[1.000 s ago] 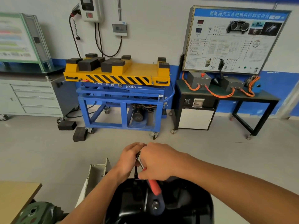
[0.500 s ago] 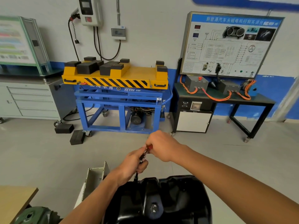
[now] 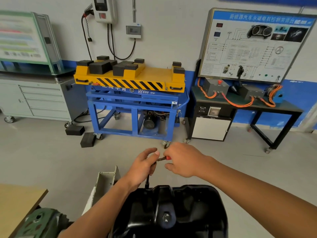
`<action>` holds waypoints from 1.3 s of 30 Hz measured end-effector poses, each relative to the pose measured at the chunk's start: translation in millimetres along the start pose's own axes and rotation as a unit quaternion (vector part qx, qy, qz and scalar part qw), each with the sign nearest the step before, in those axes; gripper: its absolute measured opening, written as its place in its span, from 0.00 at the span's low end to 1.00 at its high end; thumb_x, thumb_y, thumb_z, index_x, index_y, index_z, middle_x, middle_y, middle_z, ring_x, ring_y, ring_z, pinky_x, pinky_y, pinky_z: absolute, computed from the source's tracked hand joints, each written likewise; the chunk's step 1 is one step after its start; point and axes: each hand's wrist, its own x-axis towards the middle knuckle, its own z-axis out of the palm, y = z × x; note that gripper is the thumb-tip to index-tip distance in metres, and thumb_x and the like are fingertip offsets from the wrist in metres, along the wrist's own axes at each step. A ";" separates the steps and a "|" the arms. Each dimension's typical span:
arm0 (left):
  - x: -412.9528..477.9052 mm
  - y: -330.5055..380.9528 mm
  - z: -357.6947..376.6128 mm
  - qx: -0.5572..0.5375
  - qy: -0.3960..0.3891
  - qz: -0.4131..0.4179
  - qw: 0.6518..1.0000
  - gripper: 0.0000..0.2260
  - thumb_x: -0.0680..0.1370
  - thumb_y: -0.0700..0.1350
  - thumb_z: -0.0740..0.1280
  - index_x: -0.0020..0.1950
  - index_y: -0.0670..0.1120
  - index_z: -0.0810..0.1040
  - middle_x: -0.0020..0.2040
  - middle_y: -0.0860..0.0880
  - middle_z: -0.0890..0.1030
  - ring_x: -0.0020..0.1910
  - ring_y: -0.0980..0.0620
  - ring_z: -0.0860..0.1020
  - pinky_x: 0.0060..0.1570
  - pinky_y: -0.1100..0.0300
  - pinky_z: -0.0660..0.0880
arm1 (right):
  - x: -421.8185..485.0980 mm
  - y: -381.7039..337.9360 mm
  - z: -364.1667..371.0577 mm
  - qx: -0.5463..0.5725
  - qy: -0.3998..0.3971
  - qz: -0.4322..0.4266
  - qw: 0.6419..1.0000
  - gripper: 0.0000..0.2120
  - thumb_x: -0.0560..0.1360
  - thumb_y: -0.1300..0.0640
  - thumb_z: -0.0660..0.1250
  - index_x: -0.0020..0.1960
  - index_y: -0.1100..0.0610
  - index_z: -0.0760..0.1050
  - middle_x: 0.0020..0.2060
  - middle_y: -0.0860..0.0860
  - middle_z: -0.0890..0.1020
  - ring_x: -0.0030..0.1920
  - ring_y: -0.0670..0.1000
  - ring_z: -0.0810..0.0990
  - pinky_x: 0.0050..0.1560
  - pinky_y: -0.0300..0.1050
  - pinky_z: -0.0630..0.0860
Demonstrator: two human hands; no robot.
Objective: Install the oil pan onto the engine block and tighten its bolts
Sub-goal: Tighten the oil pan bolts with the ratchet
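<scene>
Black oil pan is seated; ratchet extension is steadied upright by left hand while its handle is gripped by right hand, presumably for bolt tightening.

Two hands show, the left hand and the right hand, sharing one ratchet wrench with a red handle. One black oil pan sits below them, with one bolt showing on its top. Two loose black blocks lie on the floor. One yellow and blue lift cart carries several more black blocks; their exact number cannot be told. One grey drawer cabinet has four drawers. Two display boards stand against the wall, one on a black table, the other on the cabinet. One charger box hangs on the wall.
</scene>
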 end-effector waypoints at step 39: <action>-3.5 6.1 -3.0 -0.039 -0.053 -0.031 0.997 0.31 0.74 0.61 0.67 0.60 0.34 0.75 0.27 0.52 0.58 0.28 0.51 0.55 0.31 0.58 0.55 | 1.8 10.2 -0.3 0.020 0.035 -0.034 0.999 0.03 0.77 0.54 0.65 0.45 0.52 0.74 0.44 0.47 0.75 0.46 0.51 0.75 0.44 0.51 0.76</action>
